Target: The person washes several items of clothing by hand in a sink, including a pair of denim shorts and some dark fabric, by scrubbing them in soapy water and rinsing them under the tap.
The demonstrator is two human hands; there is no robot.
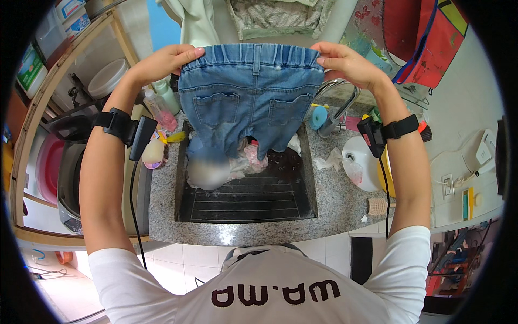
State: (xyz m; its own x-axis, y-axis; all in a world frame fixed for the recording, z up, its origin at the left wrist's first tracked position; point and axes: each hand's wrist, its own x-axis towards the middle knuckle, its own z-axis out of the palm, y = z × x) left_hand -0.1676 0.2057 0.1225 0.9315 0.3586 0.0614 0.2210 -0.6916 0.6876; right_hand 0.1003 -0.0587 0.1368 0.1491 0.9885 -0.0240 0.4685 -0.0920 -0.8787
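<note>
A pair of blue denim jeans [253, 93] hangs spread out over the sink, elastic waistband at the top and two patch pockets facing me. My left hand [180, 58] pinches one end of the waistband, thumb on top. The other end is gripped by my right hand [344, 65], its thumb and fingers closed over the edge. Below, the legs droop into a dark laundry sink [247, 202] with a ridged washboard floor. Wet pink-and-white cloth [255, 157] lies in there, partly covered by the jeans. A blurred patch hides whatever is beside it.
Around the sink runs a granite counter [234, 233]. Pump bottles [166, 96] and a soap dish [154, 156] stand left. A chrome faucet [340, 105], a round white basin [358, 162] and a bristle brush [378, 206] are at right. A top-loading washing machine [75, 178] sits far left.
</note>
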